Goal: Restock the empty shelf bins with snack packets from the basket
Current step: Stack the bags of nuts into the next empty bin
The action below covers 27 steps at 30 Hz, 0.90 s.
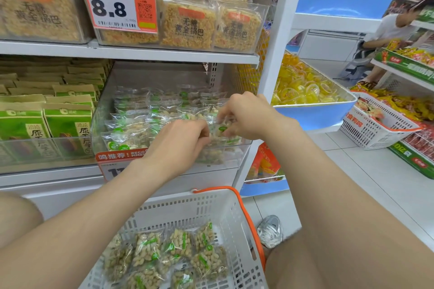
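Bare forearms, bare left hand (180,141) and right hand (249,117), bare knees; silver-white laced mesh sneaker (270,231) on one foot.

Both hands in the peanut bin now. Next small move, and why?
Probably set down the packet that the right hand pinches at the front right corner of the clear bin, then release the grip. The left hand is beside it steadying, packets there lie loose unlike the neat rows to the left, and the basket below holds more to fetch.
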Available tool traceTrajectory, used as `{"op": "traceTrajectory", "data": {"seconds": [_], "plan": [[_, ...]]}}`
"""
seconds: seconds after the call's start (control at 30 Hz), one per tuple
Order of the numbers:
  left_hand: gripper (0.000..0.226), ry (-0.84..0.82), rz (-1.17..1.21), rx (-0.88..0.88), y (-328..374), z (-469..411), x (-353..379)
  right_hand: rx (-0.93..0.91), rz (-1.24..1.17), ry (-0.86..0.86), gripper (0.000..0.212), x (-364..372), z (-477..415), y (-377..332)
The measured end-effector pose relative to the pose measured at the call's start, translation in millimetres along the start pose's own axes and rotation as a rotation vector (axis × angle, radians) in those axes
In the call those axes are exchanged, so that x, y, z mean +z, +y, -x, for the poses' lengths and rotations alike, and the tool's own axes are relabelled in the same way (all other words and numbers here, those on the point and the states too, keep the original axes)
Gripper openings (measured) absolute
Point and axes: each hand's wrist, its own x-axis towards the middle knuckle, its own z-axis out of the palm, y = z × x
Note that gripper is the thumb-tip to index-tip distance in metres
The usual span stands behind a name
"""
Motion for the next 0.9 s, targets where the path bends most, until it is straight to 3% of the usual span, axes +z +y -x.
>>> {"op": "traceTrajectory", "data": {"seconds": [0.6,0.83,0.9], "plan": [[0.009,0.12,0.09,0.01,2,-3,17,-0.189,0.185,-0.105,0.031,23,-7,1],[0.005,0.185,0.122,0.007,-8,-3,20,-0.076,-0.012,-0.058,0.039,8,-8,6],[0.008,0.192,0.077,0.019,-7,-3,20,-0.063,-0.052,-0.049,0.03,5,-3,8]]}}
